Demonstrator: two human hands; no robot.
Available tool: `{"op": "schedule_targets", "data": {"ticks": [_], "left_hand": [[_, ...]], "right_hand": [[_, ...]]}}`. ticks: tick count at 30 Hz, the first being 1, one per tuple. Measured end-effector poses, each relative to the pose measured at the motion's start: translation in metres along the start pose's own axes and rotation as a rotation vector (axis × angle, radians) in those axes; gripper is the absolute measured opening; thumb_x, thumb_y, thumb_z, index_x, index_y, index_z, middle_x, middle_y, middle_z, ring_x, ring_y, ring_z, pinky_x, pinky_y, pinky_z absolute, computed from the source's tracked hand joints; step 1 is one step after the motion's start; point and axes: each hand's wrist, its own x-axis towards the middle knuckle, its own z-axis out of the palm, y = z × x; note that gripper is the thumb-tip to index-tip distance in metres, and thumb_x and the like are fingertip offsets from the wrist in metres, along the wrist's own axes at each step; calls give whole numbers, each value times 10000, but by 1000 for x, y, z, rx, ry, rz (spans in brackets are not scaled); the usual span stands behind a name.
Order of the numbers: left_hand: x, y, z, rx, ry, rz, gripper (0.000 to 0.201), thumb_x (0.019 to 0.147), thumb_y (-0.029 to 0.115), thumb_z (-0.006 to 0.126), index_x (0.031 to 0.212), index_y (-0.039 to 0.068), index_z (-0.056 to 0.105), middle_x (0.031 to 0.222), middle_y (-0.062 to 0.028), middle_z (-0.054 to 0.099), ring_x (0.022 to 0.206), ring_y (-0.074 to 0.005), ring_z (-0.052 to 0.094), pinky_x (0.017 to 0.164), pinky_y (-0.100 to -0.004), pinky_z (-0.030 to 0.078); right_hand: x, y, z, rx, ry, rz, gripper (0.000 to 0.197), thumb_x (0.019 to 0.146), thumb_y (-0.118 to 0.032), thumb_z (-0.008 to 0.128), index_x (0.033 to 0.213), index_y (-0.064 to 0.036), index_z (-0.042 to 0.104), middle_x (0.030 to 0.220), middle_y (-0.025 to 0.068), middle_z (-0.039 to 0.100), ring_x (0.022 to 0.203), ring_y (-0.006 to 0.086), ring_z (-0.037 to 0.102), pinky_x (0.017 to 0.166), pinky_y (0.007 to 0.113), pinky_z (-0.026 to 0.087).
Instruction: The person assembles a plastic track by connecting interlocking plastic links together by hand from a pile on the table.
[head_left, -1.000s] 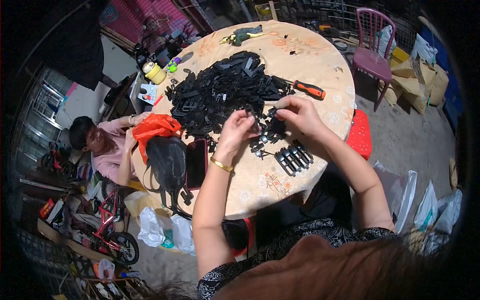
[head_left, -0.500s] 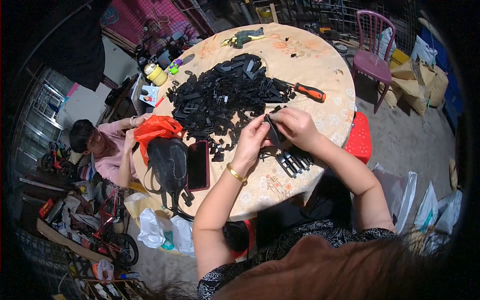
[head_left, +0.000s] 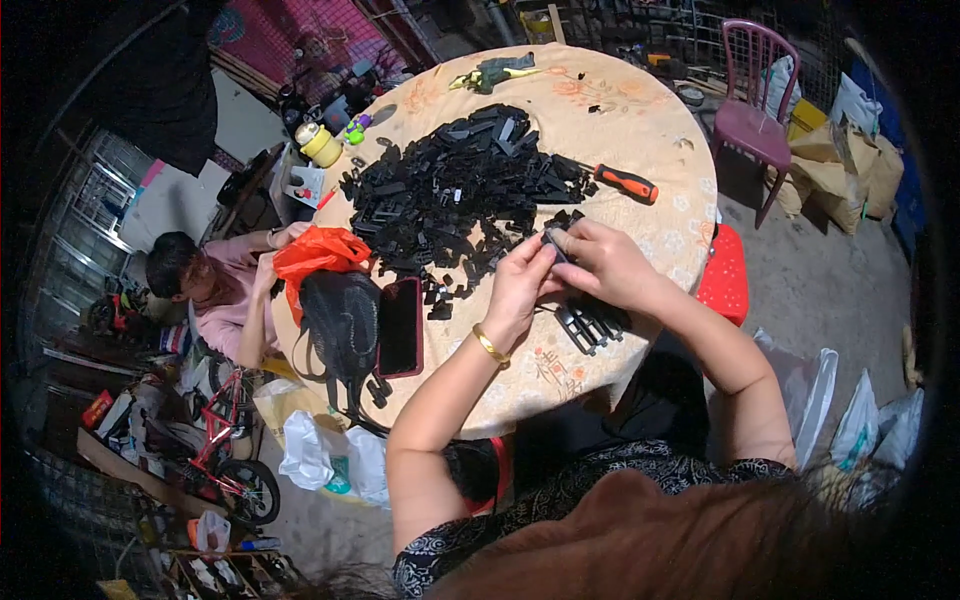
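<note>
Both of my hands meet above the near side of a round table. My left hand and my right hand pinch the same small black plastic part between their fingertips. A gold bangle sits on my left wrist. Just beyond the hands lies a big heap of black plastic parts. Under my right hand a row of put-together black pieces rests on the tabletop.
An orange-handled screwdriver lies right of the heap. A dark phone, a black bag and an orange plastic bag sit at the table's left edge, beside a seated person. A pink chair stands far right.
My hands left the tabletop beside the heap, lifted a black part and came together, and they now hold it a little higher and closer to me.
</note>
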Motion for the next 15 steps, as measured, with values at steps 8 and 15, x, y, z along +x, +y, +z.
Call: {"op": "schedule_targets", "data": {"ticks": [8,15], "left_hand": [[10,47,-54,1646,372,606,207,744,5,489,924,23,592,904,-168,572,842,-315,546,764,-376,443],[12,61,-169,2103,517,81,152,756,69,458,782,46,606,861,-131,598,843,-308,572,722,-379,474]], "right_hand": [[-26,1,-37,-109,5,328,327,689,-189,587,969,-20,585,737,169,563,692,326,564,637,390,457],[-55,9,-29,-207,-212,252,246,703,-156,575,905,-17,594,725,164,560,718,326,566,666,393,460]]}}
